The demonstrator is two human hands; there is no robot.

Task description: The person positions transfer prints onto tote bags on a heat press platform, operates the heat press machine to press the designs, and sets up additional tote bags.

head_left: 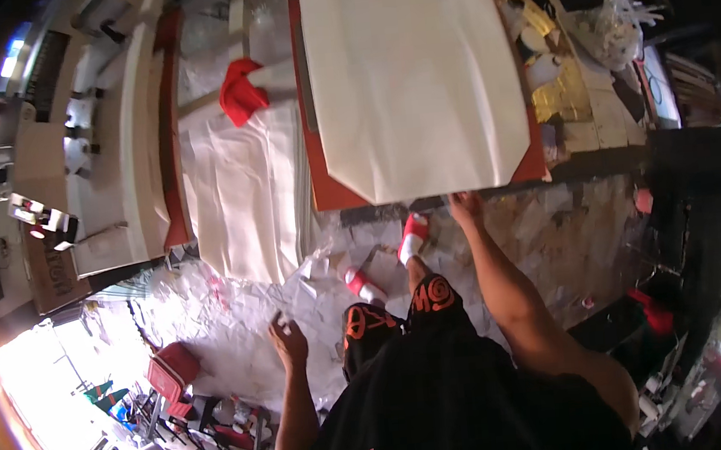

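A large white sheet (412,79) with cut lower corners lies on a red board (330,186) at the upper centre. My right hand (466,205) reaches to its near edge, fingers partly curled there; whether they grip it I cannot tell. My left hand (289,340) hangs in the air at lower left, fingers loosely bent and apart, holding nothing. Left of the board, a stack of creamy white sheets (242,192) drapes over the bench edge, with a crumpled red cloth (241,90) above it.
Cardboard and long pieces (51,166) fill the left bench. Yellow scraps and plastic bags (559,88) lie right of the board. White scraps cover the floor (214,315) around my feet in red-and-white footwear (413,233). A red crate (172,370) and clutter stand at lower left.
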